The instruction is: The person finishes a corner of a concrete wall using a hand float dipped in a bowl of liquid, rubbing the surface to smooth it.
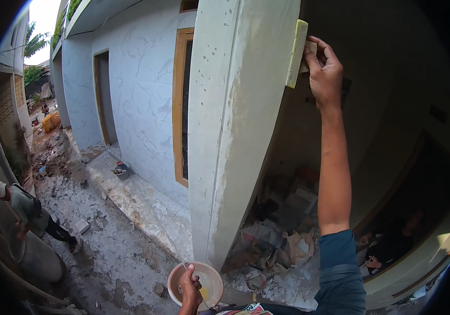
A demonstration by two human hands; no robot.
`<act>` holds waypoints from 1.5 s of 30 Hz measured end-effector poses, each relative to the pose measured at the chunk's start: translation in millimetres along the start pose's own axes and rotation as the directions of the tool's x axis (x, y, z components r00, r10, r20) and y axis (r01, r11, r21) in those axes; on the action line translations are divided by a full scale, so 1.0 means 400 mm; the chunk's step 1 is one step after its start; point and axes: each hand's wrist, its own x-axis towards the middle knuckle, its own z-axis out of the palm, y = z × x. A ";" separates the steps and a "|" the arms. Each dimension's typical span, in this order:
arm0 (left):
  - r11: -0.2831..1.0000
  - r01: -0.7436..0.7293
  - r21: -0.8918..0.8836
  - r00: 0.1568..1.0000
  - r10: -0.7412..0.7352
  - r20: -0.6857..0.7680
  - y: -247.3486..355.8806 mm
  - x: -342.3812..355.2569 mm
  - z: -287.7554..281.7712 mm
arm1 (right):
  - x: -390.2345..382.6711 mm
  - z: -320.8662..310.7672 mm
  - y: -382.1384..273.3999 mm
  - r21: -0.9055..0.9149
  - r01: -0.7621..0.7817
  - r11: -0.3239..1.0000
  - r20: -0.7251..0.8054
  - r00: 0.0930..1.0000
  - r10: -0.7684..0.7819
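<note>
My right hand (323,71) is raised high, fingers closed on the handle of a pale yellow float (295,52), whose long pad stands upright at the edge of the pale, spotted pillar (217,105). My left hand (189,286) is low, closed round the thin handle of a pink bucket (216,283) holding cloudy liquid with something yellow in it. The pillar carries damp-looking patches along a vertical line.
A person (30,210) in a hat walks at left on muddy, debris-strewn ground. Another person (393,241) is in shadow at right. A marble-patterned wall (135,79) with wooden frames, a tiled ledge (159,210) and piled rubble (282,247) surround the pillar.
</note>
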 end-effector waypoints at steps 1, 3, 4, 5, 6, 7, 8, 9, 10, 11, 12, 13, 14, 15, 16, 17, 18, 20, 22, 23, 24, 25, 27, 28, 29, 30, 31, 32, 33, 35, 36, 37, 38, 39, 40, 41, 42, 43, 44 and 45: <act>0.999 -0.019 -0.039 1.000 0.018 -0.022 0.011 -0.016 -0.011 | -0.025 0.016 0.018 -0.031 -0.043 0.999 -0.028 0.999 0.042; 0.996 -0.071 -0.055 0.997 0.068 -0.041 0.018 -0.031 -0.037 | -0.133 0.037 0.038 -0.084 -0.143 0.986 -0.053 0.989 0.139; 0.994 -0.098 -0.054 0.993 0.094 -0.065 0.031 -0.051 -0.038 | -0.227 0.033 0.043 -0.113 -0.186 0.976 -0.051 0.982 0.181; 0.990 -0.132 -0.056 0.989 0.127 -0.077 0.041 -0.059 -0.030 | -0.335 0.029 0.082 -0.064 -0.122 0.990 -0.086 0.989 0.117; 0.989 -0.136 -0.057 0.987 0.130 -0.089 0.041 -0.057 -0.039 | -0.462 0.022 0.109 -0.104 -0.258 0.961 -0.075 0.965 0.251; 0.992 -0.116 -0.049 0.989 0.110 -0.101 0.041 -0.055 -0.046 | -0.591 0.002 0.142 -0.143 -0.378 0.915 -0.056 0.926 0.374; 0.995 -0.094 -0.035 0.990 0.090 -0.104 0.043 -0.052 -0.050 | -0.719 -0.011 0.167 -0.103 -0.448 0.888 -0.080 0.894 0.441; 0.995 -0.095 -0.027 0.991 0.092 -0.102 0.041 -0.050 -0.057 | -0.841 -0.021 0.187 -0.179 -0.452 0.874 -0.090 0.892 0.443; 0.997 -0.081 -0.019 0.992 0.079 -0.097 0.037 -0.042 -0.065 | -0.949 -0.035 0.191 -0.130 -0.583 0.802 -0.055 0.812 0.581; 0.998 -0.064 -0.007 0.993 0.063 -0.097 0.036 -0.045 -0.079 | -1.024 -0.042 0.186 -0.085 -0.706 0.703 -0.013 0.706 0.708; 0.998 -0.062 0.004 0.993 0.062 -0.104 0.041 -0.058 -0.084 | -1.051 -0.045 0.178 -0.082 -0.715 0.695 -0.018 0.698 0.716; 0.997 -0.075 0.015 0.991 0.076 -0.110 0.050 -0.072 -0.080 | -1.076 -0.055 0.169 -0.078 -0.802 0.593 -0.020 0.596 0.803; 0.996 -0.087 0.026 0.989 0.089 -0.117 0.055 -0.086 -0.087 | -1.101 -0.068 0.159 -0.074 -0.875 0.479 -0.020 0.482 0.876; 0.996 -0.088 0.033 0.989 0.091 -0.119 0.059 -0.085 -0.091 | -1.079 -0.076 0.178 0.024 -0.850 0.527 -0.050 0.525 0.850; 0.995 -0.099 0.028 0.986 0.101 -0.131 0.059 -0.076 -0.099 | -1.003 -0.066 0.172 0.093 -0.811 0.577 -0.047 0.575 0.817; 0.994 -0.101 0.029 0.984 0.104 -0.147 0.054 -0.075 -0.113 | -0.913 -0.064 0.169 0.136 -0.749 0.648 -0.035 0.650 0.759; 0.995 -0.087 0.044 0.983 0.093 -0.161 0.053 -0.080 -0.118 | -0.799 -0.052 0.162 0.169 -0.611 0.774 -0.073 0.775 0.628; 0.986 -0.165 0.036 0.974 0.169 -0.152 0.059 -0.073 -0.112 | -0.565 -0.032 0.132 0.116 -0.379 0.918 -0.120 0.912 0.392; 0.983 -0.182 0.027 0.964 0.184 -0.193 0.032 -0.052 -0.155 | -0.355 -0.034 0.093 0.026 -0.171 0.985 -0.134 0.976 0.172; 0.982 -0.191 0.005 0.974 0.190 -0.120 0.050 -0.085 -0.140 | -0.273 -0.036 0.068 0.056 -0.074 0.996 -0.091 0.993 0.079; 0.981 -0.191 0.014 0.971 0.191 -0.144 0.040 -0.095 -0.173 | -0.240 -0.029 0.064 0.060 -0.074 0.995 -0.070 0.994 0.079; 0.978 -0.207 0.011 0.967 0.206 -0.151 0.030 -0.066 -0.189 | -0.261 -0.013 0.086 0.075 -0.067 0.995 -0.081 0.994 0.073; 0.985 -0.173 0.011 0.965 0.171 -0.200 0.022 -0.038 -0.214 | -0.393 0.012 0.107 -0.047 -0.260 0.964 -0.116 0.960 0.254; 0.986 -0.168 0.011 0.964 0.167 -0.206 0.024 -0.038 -0.221 | -0.484 0.016 0.124 -0.005 -0.320 0.947 -0.125 0.940 0.317; 0.987 -0.159 0.011 0.965 0.158 -0.209 0.026 -0.043 -0.223 | -0.597 0.012 0.144 0.032 -0.376 0.926 -0.132 0.917 0.377; 0.989 -0.146 0.019 0.966 0.147 -0.213 0.035 -0.061 -0.219 | -0.729 0.002 0.165 -0.015 -0.517 0.856 -0.097 0.853 0.513; 0.991 -0.132 0.028 0.968 0.135 -0.213 0.042 -0.073 -0.209 | -0.863 -0.003 0.197 -0.032 -0.547 0.837 -0.121 0.833 0.540; 0.989 -0.140 0.039 0.963 0.145 -0.229 0.042 -0.070 -0.217 | -0.987 -0.002 0.216 0.020 -0.650 0.760 -0.133 0.751 0.647; 0.990 -0.135 0.046 0.963 0.142 -0.230 0.043 -0.067 -0.227 | -1.079 -0.004 0.222 -0.008 -0.714 0.700 -0.128 0.695 0.707; 0.988 -0.133 0.085 0.964 0.148 -0.219 0.046 -0.054 -0.222 | -1.254 -0.060 0.303 -0.216 -0.849 0.481 -0.086 0.508 0.857; 0.986 -0.135 0.093 0.963 0.153 -0.223 0.052 -0.057 -0.228 | -1.264 -0.055 0.288 -0.209 -0.894 0.396 -0.083 0.420 0.904; 0.991 -0.125 0.049 0.966 0.133 -0.223 0.057 -0.064 -0.229 | -1.269 -0.053 0.276 -0.202 -0.929 0.309 -0.080 0.330 0.941; 0.993 -0.116 0.005 0.969 0.114 -0.220 0.065 -0.072 -0.233 | -1.266 -0.057 0.268 -0.124 -0.944 0.306 -0.106 0.319 0.942; 0.992 -0.125 0.011 0.970 0.124 -0.208 0.074 -0.072 -0.234 | -1.245 -0.072 0.275 -0.044 -0.948 0.316 -0.135 0.319 0.938; 0.994 -0.105 0.008 0.972 0.104 -0.211 0.077 -0.075 -0.248 | -1.197 -0.078 0.273 0.002 -0.934 0.357 -0.122 0.354 0.927; 0.996 -0.088 0.004 0.972 0.086 -0.216 0.084 -0.075 -0.259 | -1.114 -0.069 0.254 0.083 -0.905 0.417 -0.110 0.407 0.907; 0.997 -0.077 0.017 0.967 0.079 -0.242 0.091 -0.082 -0.248 | -1.017 -0.070 0.242 0.098 -0.848 0.520 -0.107 0.511 0.853; 0.996 -0.085 0.024 0.968 0.088 -0.235 0.093 -0.081 -0.251 | -0.903 -0.066 0.221 0.130 -0.759 0.638 -0.115 0.627 0.770; 0.996 -0.079 0.035 0.970 0.085 -0.229 0.092 -0.078 -0.248 | -0.805 -0.077 0.239 0.182 -0.596 0.782 -0.147 0.770 0.621; 0.996 -0.075 0.040 0.966 0.082 -0.246 0.094 -0.080 -0.257 | -0.674 -0.059 0.198 0.196 -0.536 0.822 -0.146 0.812 0.564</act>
